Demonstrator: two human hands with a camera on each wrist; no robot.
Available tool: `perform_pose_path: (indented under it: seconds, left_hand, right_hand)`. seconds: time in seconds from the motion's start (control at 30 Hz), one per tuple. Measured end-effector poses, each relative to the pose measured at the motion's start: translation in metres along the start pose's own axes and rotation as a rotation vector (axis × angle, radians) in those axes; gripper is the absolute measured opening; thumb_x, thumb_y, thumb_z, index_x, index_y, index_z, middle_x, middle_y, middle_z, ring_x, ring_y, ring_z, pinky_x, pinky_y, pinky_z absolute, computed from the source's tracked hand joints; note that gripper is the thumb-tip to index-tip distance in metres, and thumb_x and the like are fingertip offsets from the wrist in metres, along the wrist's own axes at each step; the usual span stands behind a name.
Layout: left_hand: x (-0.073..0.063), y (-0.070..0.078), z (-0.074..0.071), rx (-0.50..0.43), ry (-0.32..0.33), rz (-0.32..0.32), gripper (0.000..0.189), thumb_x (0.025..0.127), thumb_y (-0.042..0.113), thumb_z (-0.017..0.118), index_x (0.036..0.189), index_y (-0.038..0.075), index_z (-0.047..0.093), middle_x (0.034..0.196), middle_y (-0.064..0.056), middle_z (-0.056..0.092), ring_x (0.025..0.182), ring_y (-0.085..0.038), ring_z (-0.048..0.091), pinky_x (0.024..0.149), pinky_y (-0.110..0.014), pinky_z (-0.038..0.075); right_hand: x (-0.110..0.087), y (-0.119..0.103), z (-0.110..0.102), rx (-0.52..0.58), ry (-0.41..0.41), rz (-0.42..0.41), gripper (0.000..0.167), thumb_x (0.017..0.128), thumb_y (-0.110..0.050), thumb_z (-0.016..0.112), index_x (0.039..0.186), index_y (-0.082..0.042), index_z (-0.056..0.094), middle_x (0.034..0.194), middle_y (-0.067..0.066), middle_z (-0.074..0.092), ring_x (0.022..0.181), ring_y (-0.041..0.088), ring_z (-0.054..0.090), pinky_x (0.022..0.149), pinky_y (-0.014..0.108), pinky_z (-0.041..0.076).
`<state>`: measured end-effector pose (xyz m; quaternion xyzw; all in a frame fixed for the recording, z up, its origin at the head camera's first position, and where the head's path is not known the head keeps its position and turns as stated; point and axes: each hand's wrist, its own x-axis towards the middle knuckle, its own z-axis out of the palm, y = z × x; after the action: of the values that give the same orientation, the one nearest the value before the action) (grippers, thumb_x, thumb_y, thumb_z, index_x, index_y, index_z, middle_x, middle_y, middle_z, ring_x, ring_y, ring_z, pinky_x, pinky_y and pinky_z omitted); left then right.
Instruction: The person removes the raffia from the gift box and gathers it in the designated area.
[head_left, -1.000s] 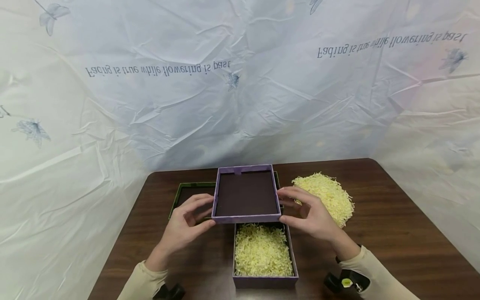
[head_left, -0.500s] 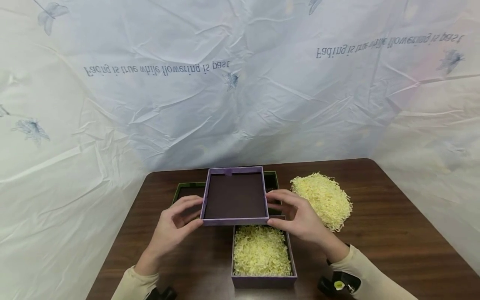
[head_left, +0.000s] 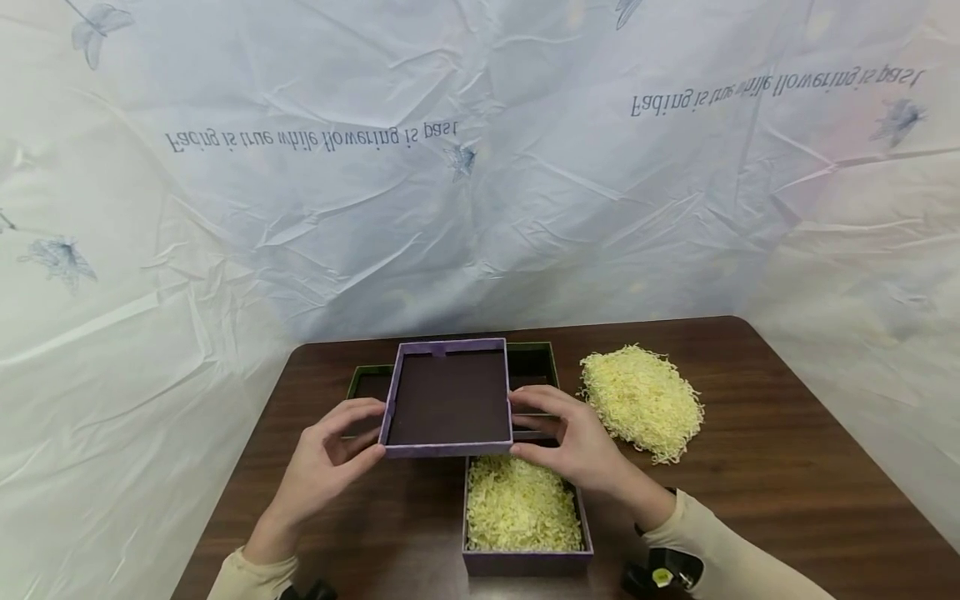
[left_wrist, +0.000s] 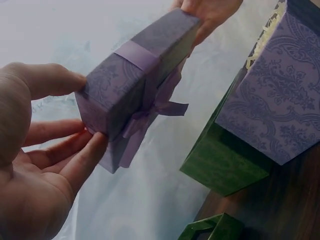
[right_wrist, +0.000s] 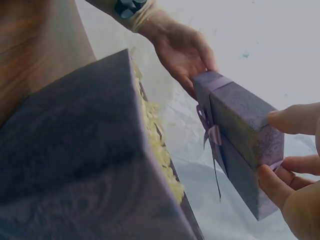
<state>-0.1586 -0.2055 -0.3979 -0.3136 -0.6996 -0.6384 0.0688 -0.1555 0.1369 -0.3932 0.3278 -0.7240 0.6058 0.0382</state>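
A purple box lid [head_left: 450,396] is held in the air between both hands, its dark inside facing up. My left hand [head_left: 318,462] grips the left side, thumb at the near corner; my right hand [head_left: 581,446] grips the right side likewise. In the left wrist view, a lilac ribbon bow [left_wrist: 150,112] shows on the lid's downward face. Below and slightly right of the lid stands an open purple box [head_left: 527,564], filled with pale yellow shredded paper [head_left: 521,504]. The lid overlaps the box's far end in the head view.
Behind the lid, an open green box [head_left: 534,358] and a green lid [head_left: 370,383] lie partly hidden. A loose pile of yellow shredded paper [head_left: 641,404] sits at the back right of the brown wooden table [head_left: 780,467]. A printed white sheet [head_left: 480,208] hangs around the table.
Both hands have carried the purple lid to the left and slightly nearer, uncovering more of the green box. The filled purple box has stayed in place.
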Motion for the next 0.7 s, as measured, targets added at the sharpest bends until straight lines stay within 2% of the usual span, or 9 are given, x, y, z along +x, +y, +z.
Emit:
perform_pose_path:
  seconds: [0.27,0.4,0.6,0.7]
  left_hand:
    - [-0.009,0.004,-0.007,0.087,0.003,-0.092,0.046,0.085,-0.011,0.068,0.128,-0.009,0.054,0.133,-0.024,0.049,0.124,-0.016,0.054,0.096,-0.031,0.053]
    - [-0.011,0.004,-0.011,0.116,-0.013,-0.085,0.046,0.085,-0.011,0.067,0.129,-0.009,0.054,0.132,-0.025,0.048,0.125,-0.015,0.053,0.096,-0.03,0.053]
    - [-0.015,0.004,-0.018,0.137,-0.019,-0.071,0.046,0.085,-0.013,0.066,0.129,-0.01,0.053,0.13,-0.028,0.048,0.123,-0.016,0.054,0.096,-0.028,0.053]
    - [-0.019,0.004,-0.021,0.136,-0.017,-0.085,0.046,0.085,-0.013,0.066,0.128,-0.01,0.053,0.129,-0.027,0.048,0.123,-0.014,0.054,0.096,-0.027,0.053]
  right_hand:
    - [0.0,0.0,0.015,0.009,0.012,0.014,0.058,0.083,-0.004,0.077,0.134,0.005,0.053,0.133,0.021,0.05,0.114,0.039,0.06,0.095,0.037,0.054]
    - [0.001,-0.004,0.021,0.0,0.025,0.054,0.059,0.082,-0.005,0.078,0.135,0.003,0.053,0.134,0.019,0.049,0.112,0.035,0.062,0.093,0.039,0.055]
    - [0.002,-0.008,0.031,-0.022,0.028,0.091,0.06,0.081,-0.004,0.078,0.136,0.002,0.053,0.135,0.018,0.049,0.109,0.031,0.065,0.091,0.03,0.056]
    - [0.002,-0.008,0.035,-0.031,0.021,0.09,0.06,0.081,-0.003,0.078,0.135,0.003,0.053,0.134,0.018,0.05,0.109,0.03,0.066,0.091,0.03,0.056]
